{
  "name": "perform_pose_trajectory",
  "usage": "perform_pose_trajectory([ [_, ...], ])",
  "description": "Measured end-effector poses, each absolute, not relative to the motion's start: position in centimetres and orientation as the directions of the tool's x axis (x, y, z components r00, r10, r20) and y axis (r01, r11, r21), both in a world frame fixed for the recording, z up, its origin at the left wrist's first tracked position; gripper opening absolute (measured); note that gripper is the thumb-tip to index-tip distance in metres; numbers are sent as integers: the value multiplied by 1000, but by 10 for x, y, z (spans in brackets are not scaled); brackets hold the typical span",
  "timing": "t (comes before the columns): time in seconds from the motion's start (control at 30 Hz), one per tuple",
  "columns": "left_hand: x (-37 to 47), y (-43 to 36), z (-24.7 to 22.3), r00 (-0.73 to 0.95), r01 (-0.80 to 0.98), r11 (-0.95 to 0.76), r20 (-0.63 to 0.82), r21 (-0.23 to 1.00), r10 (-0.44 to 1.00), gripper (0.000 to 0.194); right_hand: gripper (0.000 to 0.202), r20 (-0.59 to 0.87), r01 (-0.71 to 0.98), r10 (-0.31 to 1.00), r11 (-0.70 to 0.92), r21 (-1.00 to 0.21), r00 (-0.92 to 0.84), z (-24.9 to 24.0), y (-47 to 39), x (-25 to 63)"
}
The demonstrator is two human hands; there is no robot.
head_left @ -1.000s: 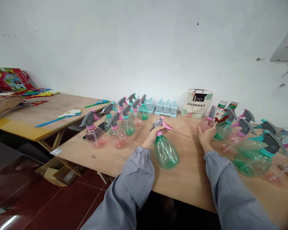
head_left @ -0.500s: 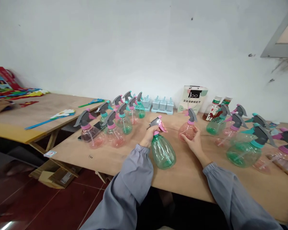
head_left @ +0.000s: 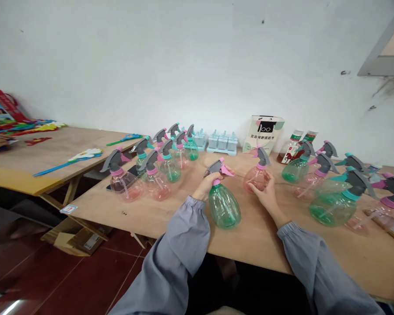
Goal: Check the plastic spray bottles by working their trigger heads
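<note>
My left hand (head_left: pixel 206 185) is closed round the neck of a green spray bottle (head_left: pixel 225 208) that has a grey and pink trigger head. That bottle leans a little, its base toward me. Farther right, my right hand (head_left: pixel 264 188) grips the round body of a pink spray bottle (head_left: pixel 253 178) with a grey and pink head, which stands upright on the table. Left of my hands is a group of several pink and green spray bottles (head_left: pixel 157 186). To the right are several more, including a large green spray bottle (head_left: pixel 333 209) with a teal collar.
Against the wall are light-blue popsicle moulds (head_left: pixel 222 143), a printed box (head_left: pixel 262 134) and a bottle with a red label (head_left: pixel 290 148). A dark phone (head_left: pixel 131 172) lies behind the left bottles. Another table (head_left: pixel 16 166) at left carries colourful hand-shaped items (head_left: pixel 85 155).
The green bottle's head has turned slightly in my left hand, and its pink trigger shows more clearly. My right hand stays on the pink bottle.
</note>
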State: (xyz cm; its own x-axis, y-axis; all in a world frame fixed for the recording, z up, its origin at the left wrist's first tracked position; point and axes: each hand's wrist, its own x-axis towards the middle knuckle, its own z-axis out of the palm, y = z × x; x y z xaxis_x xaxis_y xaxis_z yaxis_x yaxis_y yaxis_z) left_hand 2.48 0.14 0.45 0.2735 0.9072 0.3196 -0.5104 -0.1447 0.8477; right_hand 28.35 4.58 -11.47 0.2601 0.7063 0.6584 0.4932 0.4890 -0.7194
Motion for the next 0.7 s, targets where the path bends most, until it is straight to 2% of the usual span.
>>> perform_pose_trajectory([
  [0.1, 25, 2, 4, 249, -503, -157, 317, 850, 915, 22, 93, 655, 494, 712, 487, -720, 254, -114, 45, 284],
  [0.27, 22, 2, 5, 238, -507, -127, 280, 852, 930, 13, 95, 641, 462, 724, 490, -739, 255, -115, 47, 285],
  [0.5, 23, 2, 6, 195, -523, -165, 306, 836, 932, 23, 96, 643, 473, 720, 486, -735, 260, -114, 48, 284],
  [0.6, 22, 4, 3, 167, -537, -154, 283, 830, 944, 17, 95, 648, 472, 716, 490, -732, 260, -114, 47, 284],
  [0.7, 22, 3, 2, 213, -517, -132, 277, 845, 937, 11, 95, 636, 470, 728, 481, -740, 256, -114, 47, 284],
])
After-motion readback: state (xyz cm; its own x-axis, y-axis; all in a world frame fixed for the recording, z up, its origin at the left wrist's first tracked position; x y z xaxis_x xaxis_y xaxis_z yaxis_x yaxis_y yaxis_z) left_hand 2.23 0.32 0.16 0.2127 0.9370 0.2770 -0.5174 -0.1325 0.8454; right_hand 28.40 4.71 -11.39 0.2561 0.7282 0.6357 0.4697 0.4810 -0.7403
